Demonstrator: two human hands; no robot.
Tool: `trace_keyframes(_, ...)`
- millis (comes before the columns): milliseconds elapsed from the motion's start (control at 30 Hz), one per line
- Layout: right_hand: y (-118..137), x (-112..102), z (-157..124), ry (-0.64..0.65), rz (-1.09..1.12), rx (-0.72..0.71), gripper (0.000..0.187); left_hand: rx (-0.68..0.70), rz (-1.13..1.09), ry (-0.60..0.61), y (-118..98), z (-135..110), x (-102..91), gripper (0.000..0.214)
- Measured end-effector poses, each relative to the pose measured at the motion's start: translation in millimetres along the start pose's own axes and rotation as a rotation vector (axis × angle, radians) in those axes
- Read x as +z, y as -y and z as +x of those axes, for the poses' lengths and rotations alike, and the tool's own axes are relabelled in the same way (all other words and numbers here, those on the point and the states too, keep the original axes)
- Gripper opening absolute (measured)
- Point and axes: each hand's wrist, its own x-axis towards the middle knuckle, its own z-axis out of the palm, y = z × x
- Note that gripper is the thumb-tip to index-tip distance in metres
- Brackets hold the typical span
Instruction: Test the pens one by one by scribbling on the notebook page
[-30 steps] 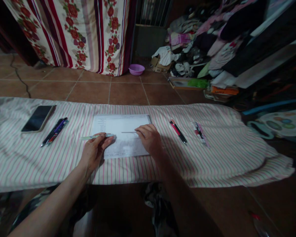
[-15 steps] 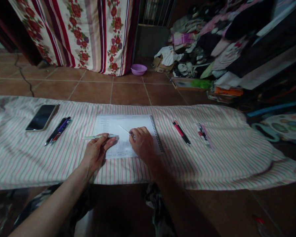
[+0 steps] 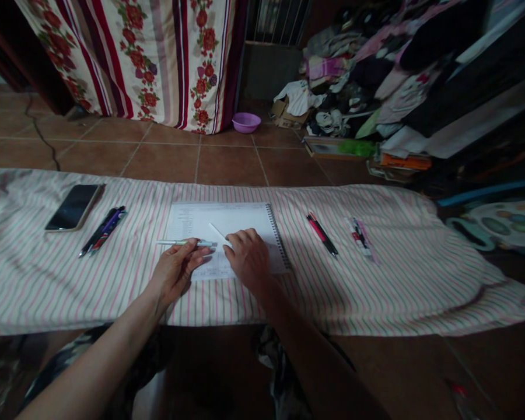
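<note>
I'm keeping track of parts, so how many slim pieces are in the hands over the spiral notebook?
2 in view: a pale-green pen in the left hand and a thin white rod in the right hand, over the spiral notebook. The hands may hide others.

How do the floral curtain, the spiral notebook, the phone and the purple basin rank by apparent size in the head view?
1. Floral curtain
2. Spiral notebook, partly covered
3. Phone
4. Purple basin, but farther away; true size unsure
</note>
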Motion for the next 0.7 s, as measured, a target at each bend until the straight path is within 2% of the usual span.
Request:
trace_keyframes(133,-1.3,0.4,-0.9,-0.042,0.055,-0.025,0.017,0.015,0.031,0.004,2.5,-0.5,0.8,0.016)
trace_keyframes(300,-1.1,4.6,-1.1,-0.109,0.275,-0.110,0.032,0.008,0.061,0.017,4.1,-3.8,4.5,0.016)
trace_keyframes(500,-0.3,8.5,0.6,-0.202,0.350,-0.256,0.014,-0.094,0.117,0.082,-0.1,-7.0,9.0,0.017)
trace_keyframes(600,-2.8,7.7,1.3,-0.241,0.350,-0.238,0.013,-0.114,0.173,0.101,0.4,-6.3,7.0,0.018)
trace_keyframes(700,-8.8,5.7,2.2,-0.273,0.368,-0.150,0.013,-0.018,0.297,0.115,4.5,-6.9,2.2,0.025)
